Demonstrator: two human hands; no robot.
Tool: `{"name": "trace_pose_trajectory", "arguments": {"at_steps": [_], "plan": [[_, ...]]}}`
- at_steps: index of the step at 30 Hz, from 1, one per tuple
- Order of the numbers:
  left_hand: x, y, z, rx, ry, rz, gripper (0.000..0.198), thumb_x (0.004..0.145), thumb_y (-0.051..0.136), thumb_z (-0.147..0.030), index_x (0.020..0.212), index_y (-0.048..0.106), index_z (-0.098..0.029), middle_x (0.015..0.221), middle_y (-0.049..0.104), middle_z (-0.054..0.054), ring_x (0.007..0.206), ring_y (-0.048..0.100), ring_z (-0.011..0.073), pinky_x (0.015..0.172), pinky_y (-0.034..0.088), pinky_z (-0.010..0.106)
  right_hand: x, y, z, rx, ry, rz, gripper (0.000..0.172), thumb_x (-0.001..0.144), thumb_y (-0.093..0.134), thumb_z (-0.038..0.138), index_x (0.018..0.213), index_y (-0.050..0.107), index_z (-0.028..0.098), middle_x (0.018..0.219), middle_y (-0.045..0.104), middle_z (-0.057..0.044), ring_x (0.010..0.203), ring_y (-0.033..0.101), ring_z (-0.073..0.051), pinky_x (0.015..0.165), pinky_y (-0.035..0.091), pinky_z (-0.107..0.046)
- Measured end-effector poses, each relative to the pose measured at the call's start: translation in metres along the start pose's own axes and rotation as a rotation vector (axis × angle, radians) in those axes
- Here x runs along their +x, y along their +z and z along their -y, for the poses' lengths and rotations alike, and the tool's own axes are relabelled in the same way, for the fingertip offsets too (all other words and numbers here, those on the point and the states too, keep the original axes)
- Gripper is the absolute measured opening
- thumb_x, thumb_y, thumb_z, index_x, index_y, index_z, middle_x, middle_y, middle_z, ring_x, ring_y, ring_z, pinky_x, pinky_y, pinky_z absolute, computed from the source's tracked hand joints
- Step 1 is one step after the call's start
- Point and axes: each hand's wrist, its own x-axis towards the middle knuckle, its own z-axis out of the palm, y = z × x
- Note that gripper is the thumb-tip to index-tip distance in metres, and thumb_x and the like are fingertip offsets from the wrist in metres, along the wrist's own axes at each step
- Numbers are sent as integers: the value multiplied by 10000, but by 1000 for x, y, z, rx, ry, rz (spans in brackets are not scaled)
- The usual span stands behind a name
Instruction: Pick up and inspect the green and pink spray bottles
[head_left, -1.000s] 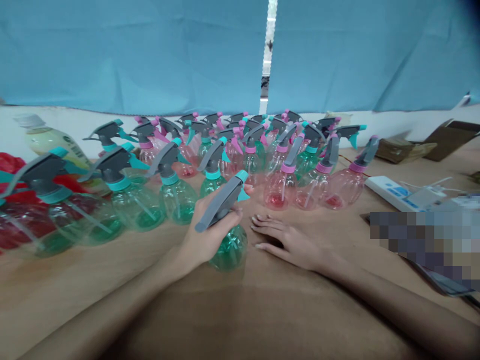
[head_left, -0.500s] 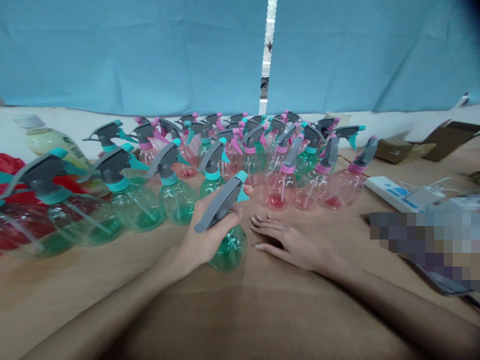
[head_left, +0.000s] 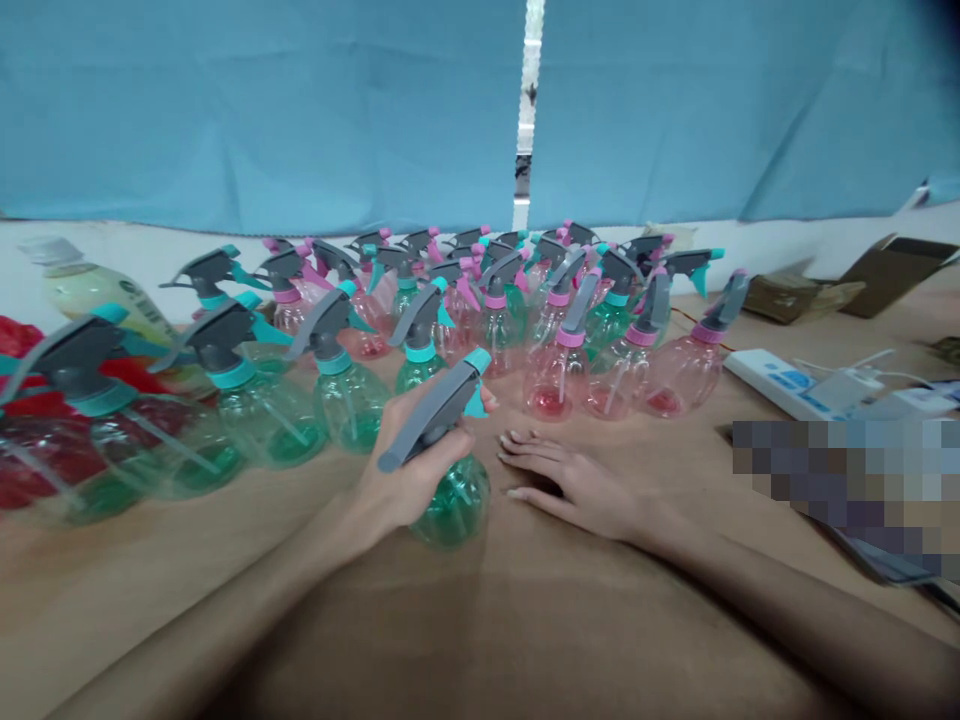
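Observation:
My left hand (head_left: 412,465) is wrapped around the neck of a green spray bottle (head_left: 454,505) with a grey and teal trigger head. The bottle's nozzle points away and to the right, and part of its neck is hidden by my fingers. Palm down on the wooden table (head_left: 480,630), my right hand (head_left: 574,485) lies flat beside that bottle, fingers stretched out and holding nothing. Just beyond it stands a pink spray bottle (head_left: 553,390). Left of my left hand is a row of clear green spray bottles, the nearest being a teal-collared spray bottle (head_left: 351,405).
Many more pink and green spray bottles crowd the table's back. A large pale yellow bottle (head_left: 105,295) and red plastic (head_left: 19,345) are at left. On the right lie a white power strip (head_left: 780,385), a pixelated dark device and cardboard boxes (head_left: 900,275). A blue cloth (head_left: 300,120) hangs behind.
The view has shifted slightly. The trigger head in my left hand sits a little lower and further left. My left hand keeps its hold; my right hand stays flat.

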Motion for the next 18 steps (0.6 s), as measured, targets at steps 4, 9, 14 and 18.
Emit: {"name": "trace_pose_trajectory", "arguments": {"at_steps": [4,9,14,18], "plan": [[0,0,1,-24,0,21,162,728,535,-185,864,600,-245,765,618,-21,564,513,143,567,420,279,0,0,0,-15,0,5,489,906,427,468,1303,479,189,1348,493,-74,1293,387,-204,1083,321,-416],[-2,-1,3,-31,-8,11,119,742,530,-180,820,593,-245,816,624,5,726,566,184,695,455,310,0,1,-1,-6,-9,-2,492,902,430,476,1310,470,205,1345,497,-67,1295,384,-202,1088,312,-413],[-5,0,6,-15,-27,38,123,762,538,-198,847,606,-255,703,579,-11,645,535,173,630,431,301,1,1,-1,8,-18,-16,485,901,435,469,1304,476,202,1347,494,-76,1290,392,-208,1081,319,-427],[-6,4,4,-3,-24,18,228,765,540,-218,975,610,-273,724,580,-21,615,512,162,583,408,283,1,2,-2,12,-21,-29,481,897,441,472,1297,485,208,1341,501,-74,1285,399,-210,1077,326,-425]]}}
